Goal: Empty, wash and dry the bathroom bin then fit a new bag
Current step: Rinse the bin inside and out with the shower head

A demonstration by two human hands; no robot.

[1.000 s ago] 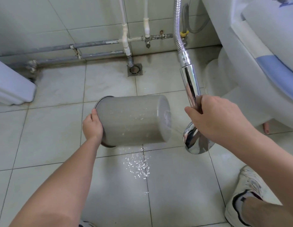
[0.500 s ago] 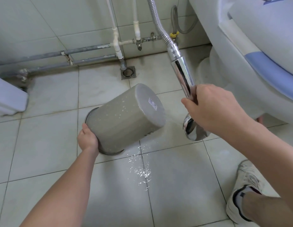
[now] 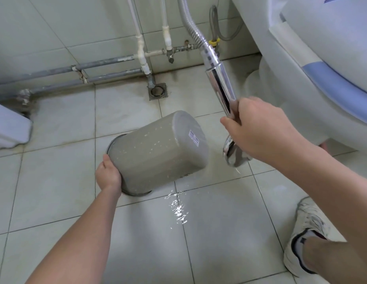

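We see the left hand (image 3: 108,175) gripping the tilted grey plastic bin (image 3: 158,153) by its rim — the right hand (image 3: 258,132) clasps a chrome shower head (image 3: 223,95).

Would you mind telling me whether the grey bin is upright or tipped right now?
Tipped. The bin leans with its labelled base up and right, its rim low by the left hand gripping it.

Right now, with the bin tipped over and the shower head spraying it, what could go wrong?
1. The left hand grips only the rim of the wet bin, so it may slip.
2. Water pools on the floor tiles near the shoe, a slipping hazard.
3. The shower head in the right hand sprays the bin's outside, so spray could bounce onto the person.
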